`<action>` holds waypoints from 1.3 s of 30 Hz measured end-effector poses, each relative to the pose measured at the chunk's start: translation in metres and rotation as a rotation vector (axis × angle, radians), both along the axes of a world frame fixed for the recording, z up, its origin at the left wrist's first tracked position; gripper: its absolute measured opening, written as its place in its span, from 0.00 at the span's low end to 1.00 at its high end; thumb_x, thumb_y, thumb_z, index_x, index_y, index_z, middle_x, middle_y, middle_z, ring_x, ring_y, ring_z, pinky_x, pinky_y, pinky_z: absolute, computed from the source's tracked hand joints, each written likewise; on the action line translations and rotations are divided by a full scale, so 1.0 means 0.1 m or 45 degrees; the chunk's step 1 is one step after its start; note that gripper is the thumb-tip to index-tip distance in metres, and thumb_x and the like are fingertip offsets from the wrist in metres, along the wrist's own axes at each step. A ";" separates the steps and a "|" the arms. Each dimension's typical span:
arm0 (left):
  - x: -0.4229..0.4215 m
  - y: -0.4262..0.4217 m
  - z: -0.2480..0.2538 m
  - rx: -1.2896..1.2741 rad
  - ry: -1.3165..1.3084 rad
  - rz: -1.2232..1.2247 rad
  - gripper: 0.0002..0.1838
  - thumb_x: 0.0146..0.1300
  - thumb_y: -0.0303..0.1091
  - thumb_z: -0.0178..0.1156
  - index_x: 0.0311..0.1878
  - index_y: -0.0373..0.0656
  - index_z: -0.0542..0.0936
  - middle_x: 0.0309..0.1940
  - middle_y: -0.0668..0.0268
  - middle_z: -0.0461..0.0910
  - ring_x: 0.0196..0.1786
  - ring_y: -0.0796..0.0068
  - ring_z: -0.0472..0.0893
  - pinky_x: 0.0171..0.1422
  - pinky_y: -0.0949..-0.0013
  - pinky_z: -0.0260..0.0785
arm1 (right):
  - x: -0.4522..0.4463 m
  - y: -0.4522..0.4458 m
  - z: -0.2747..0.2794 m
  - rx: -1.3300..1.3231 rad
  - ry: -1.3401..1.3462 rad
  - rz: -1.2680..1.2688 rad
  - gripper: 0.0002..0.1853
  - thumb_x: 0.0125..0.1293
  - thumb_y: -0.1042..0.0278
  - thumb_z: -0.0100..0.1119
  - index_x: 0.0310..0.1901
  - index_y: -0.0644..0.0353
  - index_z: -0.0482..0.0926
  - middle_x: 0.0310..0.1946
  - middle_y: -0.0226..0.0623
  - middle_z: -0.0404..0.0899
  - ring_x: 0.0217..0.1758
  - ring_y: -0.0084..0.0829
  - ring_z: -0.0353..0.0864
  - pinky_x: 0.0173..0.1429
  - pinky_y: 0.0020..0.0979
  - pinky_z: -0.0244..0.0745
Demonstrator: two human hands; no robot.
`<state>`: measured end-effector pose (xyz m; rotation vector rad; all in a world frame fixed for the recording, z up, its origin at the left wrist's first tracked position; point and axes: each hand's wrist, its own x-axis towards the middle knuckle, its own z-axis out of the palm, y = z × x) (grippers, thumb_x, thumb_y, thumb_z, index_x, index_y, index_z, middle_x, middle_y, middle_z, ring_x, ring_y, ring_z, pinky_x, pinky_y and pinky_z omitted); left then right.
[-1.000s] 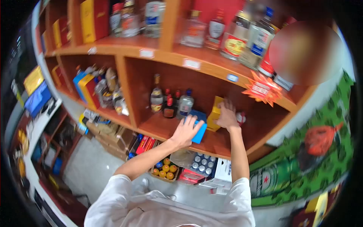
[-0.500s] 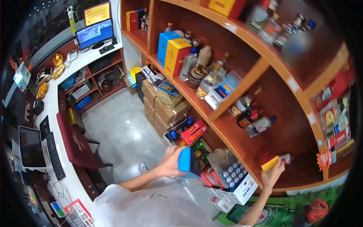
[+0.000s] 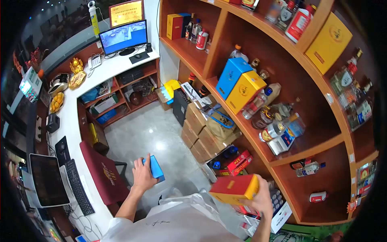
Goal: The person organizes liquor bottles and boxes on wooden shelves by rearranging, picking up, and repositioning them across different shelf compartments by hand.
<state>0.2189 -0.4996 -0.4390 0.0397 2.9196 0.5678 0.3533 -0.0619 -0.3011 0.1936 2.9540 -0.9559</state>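
A shop room: grey floor (image 3: pixel 133 129) beyond the fingers of both hands, white counter (image 3: pixel 73 131) and maroon chair (image 3: pixel 96 171) to the left of the left fingers. Wooden shelving (image 3: pixel 215 46) rises beyond and to the right of the right fingers.

The left hand (image 3: pixel 142 177) has its fingers slightly spread at the near-left side of a small blue box (image 3: pixel 156 168); the box is tilted and clear of any surface. The grip appears to suit a narrow body. The right hand (image 3: pixel 262 199) pinches one end of a red-and-yellow box (image 3: pixel 229 188), thumb along the lower side; its remaining fingers are partly hidden, spacing cannot be told. The end hold presumably lets one hand span it and leaves the red face exposed.

Beyond the right fingers, a blue carton (image 3: pixel 229 76) and yellow carton (image 3: pixel 244 92) stand side by side, probably to save shelf depth, with bottles (image 3: pixel 254 105) just beside.
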 end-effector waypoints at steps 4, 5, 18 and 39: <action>-0.27 -0.42 0.13 0.122 -0.160 0.115 0.69 0.29 0.42 0.87 0.80 0.39 0.63 0.63 0.42 0.70 0.68 0.40 0.68 0.68 0.45 0.70 | -1.13 -0.61 -0.12 0.049 0.032 0.258 0.53 0.39 0.60 0.82 0.71 0.62 0.67 0.60 0.55 0.72 0.66 0.56 0.68 0.74 0.46 0.65; -0.28 -0.53 0.09 0.174 -0.208 0.140 0.70 0.28 0.43 0.88 0.80 0.38 0.63 0.63 0.41 0.70 0.68 0.39 0.68 0.70 0.46 0.69 | -1.39 -0.73 -0.13 0.091 0.026 0.317 0.54 0.40 0.59 0.82 0.72 0.62 0.66 0.61 0.55 0.71 0.67 0.56 0.67 0.74 0.46 0.65; -1.63 -1.30 0.22 0.023 0.032 0.804 0.68 0.22 0.40 0.89 0.76 0.44 0.67 0.62 0.48 0.70 0.67 0.42 0.67 0.71 0.45 0.66 | -5.10 -2.12 -0.87 0.144 0.083 0.881 0.59 0.42 0.46 0.84 0.76 0.54 0.62 0.64 0.54 0.67 0.71 0.57 0.63 0.74 0.50 0.64; -7.54 -0.39 1.80 0.485 0.491 -0.637 0.61 0.29 0.29 0.86 0.75 0.45 0.69 0.68 0.51 0.67 0.71 0.45 0.66 0.75 0.51 0.64 | -7.97 -1.76 0.57 0.450 0.607 -0.235 0.56 0.44 0.53 0.83 0.77 0.56 0.66 0.67 0.52 0.67 0.69 0.55 0.66 0.74 0.51 0.65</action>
